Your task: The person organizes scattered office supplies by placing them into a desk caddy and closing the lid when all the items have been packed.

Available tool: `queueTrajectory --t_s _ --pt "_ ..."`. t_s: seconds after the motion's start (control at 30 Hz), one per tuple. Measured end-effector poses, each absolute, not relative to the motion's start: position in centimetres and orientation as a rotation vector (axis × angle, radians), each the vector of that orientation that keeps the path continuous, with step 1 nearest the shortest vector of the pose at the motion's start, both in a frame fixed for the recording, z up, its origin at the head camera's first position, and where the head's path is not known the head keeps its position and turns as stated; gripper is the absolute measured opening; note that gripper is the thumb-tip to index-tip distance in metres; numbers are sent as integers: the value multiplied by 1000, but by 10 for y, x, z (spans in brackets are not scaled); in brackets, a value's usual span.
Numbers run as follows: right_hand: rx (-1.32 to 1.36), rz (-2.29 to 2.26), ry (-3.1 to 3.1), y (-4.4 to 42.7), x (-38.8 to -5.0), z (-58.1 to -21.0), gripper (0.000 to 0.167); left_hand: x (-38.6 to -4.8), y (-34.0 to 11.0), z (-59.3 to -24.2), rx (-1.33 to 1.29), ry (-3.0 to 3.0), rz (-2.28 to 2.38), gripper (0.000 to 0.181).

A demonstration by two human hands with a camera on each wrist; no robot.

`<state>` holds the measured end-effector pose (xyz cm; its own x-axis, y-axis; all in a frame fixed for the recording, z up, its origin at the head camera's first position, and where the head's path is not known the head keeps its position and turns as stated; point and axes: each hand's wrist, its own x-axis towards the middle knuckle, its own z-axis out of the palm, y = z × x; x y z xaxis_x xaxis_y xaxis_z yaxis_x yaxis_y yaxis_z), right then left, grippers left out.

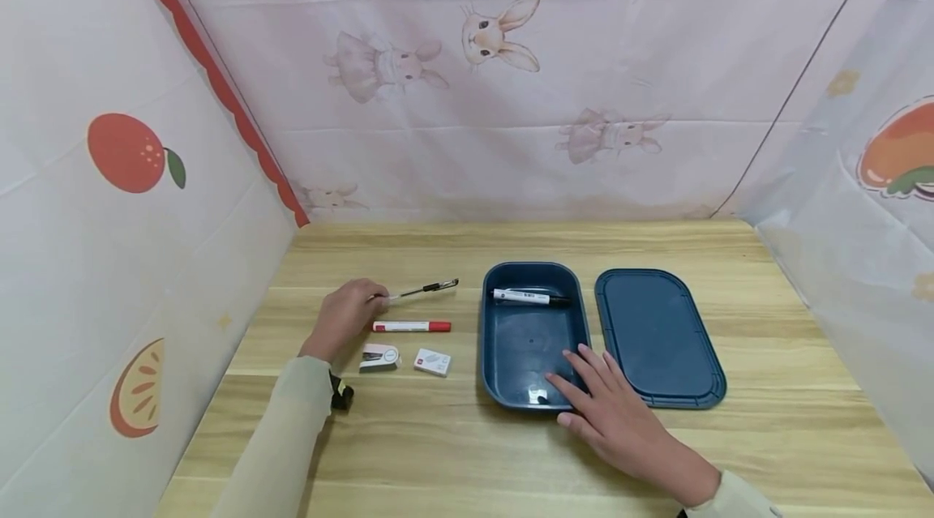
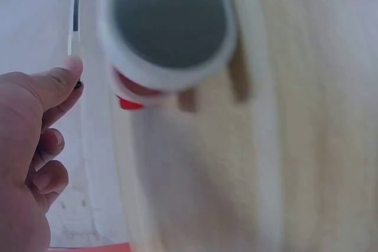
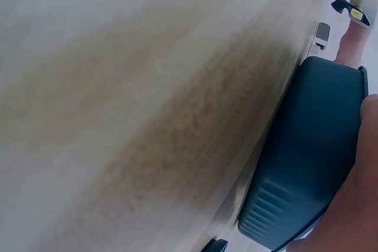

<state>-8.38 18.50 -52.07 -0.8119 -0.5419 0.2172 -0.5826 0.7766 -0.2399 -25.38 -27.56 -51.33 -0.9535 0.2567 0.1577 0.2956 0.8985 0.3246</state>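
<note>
Pinching pen (image 1: 426, 289), left grip (image 1: 347, 315) lies outside box edge (image 1: 483, 340).

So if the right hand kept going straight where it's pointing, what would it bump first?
Probably the white marker lying in the blue box. The right hand points across the box toward it, but its height is unclear, so it might pass above.
</note>
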Motion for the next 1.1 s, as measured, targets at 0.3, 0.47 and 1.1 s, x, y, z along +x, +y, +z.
queueTrajectory --t_s 0.3,0.47,1.1 --pt "910 446 -2811 184 -83 -523 52 -252 -257 -492 -452 -2947 -497 15" --pt "904 448 -2811 184 -83 -523 52 -250 -246 -486 -493 -2934 -500 15" --pt "896 466 -2853 183 -83 -520 52 -239 -183 -471 -662 -2914 -484 14"
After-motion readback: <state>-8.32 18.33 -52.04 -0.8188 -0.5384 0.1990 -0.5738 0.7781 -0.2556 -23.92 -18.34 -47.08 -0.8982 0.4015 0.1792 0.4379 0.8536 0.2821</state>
